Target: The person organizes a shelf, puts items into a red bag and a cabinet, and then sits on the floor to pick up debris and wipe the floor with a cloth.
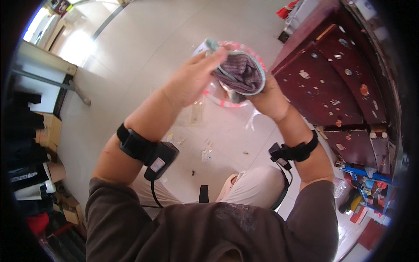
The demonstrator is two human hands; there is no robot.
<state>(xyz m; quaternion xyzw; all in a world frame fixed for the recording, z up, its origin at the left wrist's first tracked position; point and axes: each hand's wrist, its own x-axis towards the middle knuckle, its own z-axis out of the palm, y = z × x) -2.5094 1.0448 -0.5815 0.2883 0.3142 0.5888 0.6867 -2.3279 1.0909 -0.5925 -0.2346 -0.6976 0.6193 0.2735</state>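
In front of me, above the floor, I hold a purplish-grey ribbed cloth item (pixel 241 73) with pale green edging. Its round mouth gapes toward me and the lining looks crumpled. My right hand (pixel 271 99) is wrapped around its right and lower side, with most of the fingers hidden behind it. At the upper left edge, beside a rolled bit of pale green trim (pixel 212 43), my left hand (pixel 198 76) is closed with its fingertips on the item; these are slightly blurred. The exact kind of item cannot be made out.
Below my hands stands a round container with a pink-and-white rim (pixel 227 104) and clear plastic. Scraps (pixel 206 153) litter the tiled floor. A dark red, sticker-spotted cabinet (pixel 323 83) is at right, above a blue rack (pixel 371 174). Cardboard boxes (pixel 49 131) and dark goods line the left.
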